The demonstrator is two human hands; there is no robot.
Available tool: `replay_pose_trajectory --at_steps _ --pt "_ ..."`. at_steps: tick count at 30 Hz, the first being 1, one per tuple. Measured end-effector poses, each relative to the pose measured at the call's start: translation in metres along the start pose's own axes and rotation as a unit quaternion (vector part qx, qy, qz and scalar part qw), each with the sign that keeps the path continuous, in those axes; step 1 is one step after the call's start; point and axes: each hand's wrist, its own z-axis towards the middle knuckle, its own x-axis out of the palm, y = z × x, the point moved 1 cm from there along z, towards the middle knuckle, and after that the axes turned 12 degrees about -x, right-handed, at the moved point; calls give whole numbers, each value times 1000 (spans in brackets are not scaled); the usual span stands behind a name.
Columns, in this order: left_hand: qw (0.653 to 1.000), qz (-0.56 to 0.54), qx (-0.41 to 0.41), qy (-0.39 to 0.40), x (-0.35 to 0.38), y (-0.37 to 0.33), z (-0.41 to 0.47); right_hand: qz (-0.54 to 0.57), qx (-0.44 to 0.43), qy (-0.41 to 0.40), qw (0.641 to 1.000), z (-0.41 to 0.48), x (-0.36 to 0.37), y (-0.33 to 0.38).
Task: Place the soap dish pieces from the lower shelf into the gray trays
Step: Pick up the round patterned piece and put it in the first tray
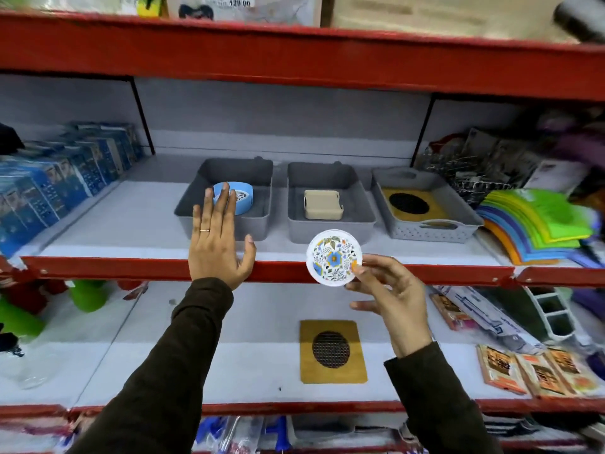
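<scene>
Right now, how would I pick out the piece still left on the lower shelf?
Find the lower shelf, below the gray trays. The wooden soap dish plate lies flat there, alone at the centre. It is tan, rectangular, with a dark round mesh.

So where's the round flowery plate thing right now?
In the head view, the round floral soap dish piece is pinched at its edge by the right hand, in front of the red shelf edge, just below the middle gray tray.

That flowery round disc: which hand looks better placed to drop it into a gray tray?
Right. The right hand already pinches the floral disc just in front of the middle tray. The left hand is open and empty.
</scene>
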Motion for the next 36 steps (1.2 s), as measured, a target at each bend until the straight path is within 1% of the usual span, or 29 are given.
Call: replay_pose_trajectory --at_steps 3,10,12,14,17,21,24,27,28,30,33,36 --pt "1000 -7 -2 4 -2 0 0 -9 -22 -4 1000 3 5 10" --pt "1000 0 -3 8 0 0 0 -16 -14 -3 1000 15 22 5" --pt "1000 -2 -6 2 2 0 1 -20 -22 -1 1000 34 38 6" --pt "1000 -5 -7 -1 4 1 2 -38 -29 18 999 65 63 6" --pt "1000 -8 -8 0 4 0 3 -57 -3 41 998 119 114 -4" --pt "1000 -3 -10 -2 6 1 5 -106 51 86 989 174 178 -28" --pt "1000 -10 -6 2 8 -4 1 -185 77 79 976 192 196 -44" --pt "1000 -26 2 8 8 -10 -2 -233 62 73 968 206 197 -55" --pt "1000 -18 -6 2 6 -4 2 -241 61 104 963 210 210 -56" --pt "1000 -19 -7 3 7 0 6 -258 51 138 955 212 210 -56" --pt "1000 -7 -8 19 8 5 7 -210 57 108 970 202 203 -51" --pt "1000 -8 -4 28 6 4 6 -157 9 93 983 177 181 -32"
